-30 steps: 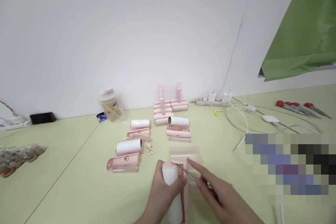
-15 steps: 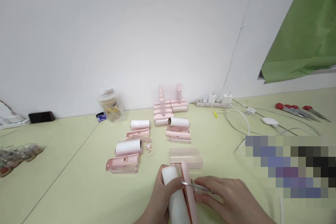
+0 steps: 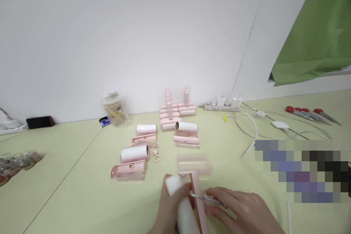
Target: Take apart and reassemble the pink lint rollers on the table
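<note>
One hand, my left hand [image 3: 171,201], is gripping the white roll [image 3: 187,215] beside the pink case [image 3: 196,184], my right hand [image 3: 241,208] is pinching a metal tool [image 3: 210,200], and from afar I am worrying its tip, slipping, could scratch the left thumb [image 3: 183,192].

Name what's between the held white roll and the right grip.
Head view: one side of the pink case lies between the white roll and right grip; a metal tool crosses it.

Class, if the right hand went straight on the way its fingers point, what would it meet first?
The right hand would probably meet the pink case just ahead of it; depth is unclear, so they may already touch.
</note>
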### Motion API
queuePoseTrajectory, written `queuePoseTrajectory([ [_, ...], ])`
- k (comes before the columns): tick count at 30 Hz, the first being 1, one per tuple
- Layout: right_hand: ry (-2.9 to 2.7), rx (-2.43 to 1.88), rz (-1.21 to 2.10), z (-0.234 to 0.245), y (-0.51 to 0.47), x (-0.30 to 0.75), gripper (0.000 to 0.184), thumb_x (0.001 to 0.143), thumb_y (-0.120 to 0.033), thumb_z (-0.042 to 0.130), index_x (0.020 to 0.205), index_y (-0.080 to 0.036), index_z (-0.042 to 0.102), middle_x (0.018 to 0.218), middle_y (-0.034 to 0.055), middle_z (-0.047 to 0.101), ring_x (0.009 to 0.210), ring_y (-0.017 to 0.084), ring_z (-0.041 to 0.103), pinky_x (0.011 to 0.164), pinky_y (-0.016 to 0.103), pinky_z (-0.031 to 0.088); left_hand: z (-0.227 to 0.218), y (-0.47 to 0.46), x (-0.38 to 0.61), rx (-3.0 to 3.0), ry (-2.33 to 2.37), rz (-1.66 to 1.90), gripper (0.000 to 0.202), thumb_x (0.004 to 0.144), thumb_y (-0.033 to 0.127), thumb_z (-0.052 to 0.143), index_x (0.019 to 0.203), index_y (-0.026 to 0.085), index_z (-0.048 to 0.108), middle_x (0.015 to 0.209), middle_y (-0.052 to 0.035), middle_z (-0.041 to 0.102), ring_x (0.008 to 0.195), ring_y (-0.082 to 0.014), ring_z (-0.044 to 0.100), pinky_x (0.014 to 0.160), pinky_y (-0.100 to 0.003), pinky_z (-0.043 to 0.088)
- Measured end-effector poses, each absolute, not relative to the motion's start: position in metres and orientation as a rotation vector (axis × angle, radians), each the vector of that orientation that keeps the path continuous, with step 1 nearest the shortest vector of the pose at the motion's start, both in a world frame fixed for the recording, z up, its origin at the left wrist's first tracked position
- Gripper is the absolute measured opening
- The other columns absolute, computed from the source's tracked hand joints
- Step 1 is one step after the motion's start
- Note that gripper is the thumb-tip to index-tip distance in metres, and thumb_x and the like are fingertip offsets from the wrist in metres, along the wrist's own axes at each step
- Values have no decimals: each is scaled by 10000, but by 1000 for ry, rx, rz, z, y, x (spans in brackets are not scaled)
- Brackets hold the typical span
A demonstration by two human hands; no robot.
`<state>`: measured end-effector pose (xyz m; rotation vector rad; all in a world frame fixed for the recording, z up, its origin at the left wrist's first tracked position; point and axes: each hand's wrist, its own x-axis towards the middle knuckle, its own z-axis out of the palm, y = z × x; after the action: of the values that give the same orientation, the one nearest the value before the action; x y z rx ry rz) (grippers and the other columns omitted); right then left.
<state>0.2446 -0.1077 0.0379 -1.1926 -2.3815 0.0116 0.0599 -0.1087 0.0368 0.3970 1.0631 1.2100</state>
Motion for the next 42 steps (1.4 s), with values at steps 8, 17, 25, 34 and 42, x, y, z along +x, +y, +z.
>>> queuePoseTrajectory([
  [8, -2488, -1299, 244, 33, -93, 275, 218, 878, -374, 431, 967, -283, 608, 872, -15, 708, 688, 181, 681, 551, 245, 492, 62, -95, 27, 350, 1151, 1325, 199, 683, 243, 646, 766, 193, 473, 614, 10, 592, 549, -148, 610, 584, -284, 519],
  [17, -2486, -1203, 682, 47, -82, 250, 203, 790, -334, 567, 985, -276, 570, 1013, 13, 567, 682, 151, 622, 596, 232, 454, 69, -76, 21, 1304, 1522, 1039, 232, 716, 389, 499, 854, 232, 397, 624, 26, 580, 492, -174, 559, 504, -284, 429],
  [25, -2253, -1156, 703, 74, -71, 248, 254, 918, -298, 335, 968, -246, 579, 782, 5, 595, 655, 135, 560, 572, 221, 402, 87, -69, 48, 2025, 1909, 466, 189, 705, 327, 464, 858, 222, 428, 706, -48, 637, 678, -281, 605, 561, -276, 334],
  [34, -2272, -1157, 618, 69, -77, 250, 266, 918, -257, 330, 1002, -252, 583, 750, 5, 592, 645, 133, 562, 553, 212, 388, 85, -68, 59, 2094, 1848, 375, 193, 700, 319, 459, 862, 229, 407, 678, -43, 630, 652, -279, 615, 497, -248, 272],
  [42, -2136, -1241, 920, 70, -76, 250, 348, 915, -315, 318, 742, -195, 595, 595, -19, 492, 554, 120, 457, 529, 215, 351, 85, -62, 63, 2237, 1942, 279, 195, 701, 315, 455, 876, 233, 428, 644, -27, 620, 670, -277, 615, 509, -250, 285],
])
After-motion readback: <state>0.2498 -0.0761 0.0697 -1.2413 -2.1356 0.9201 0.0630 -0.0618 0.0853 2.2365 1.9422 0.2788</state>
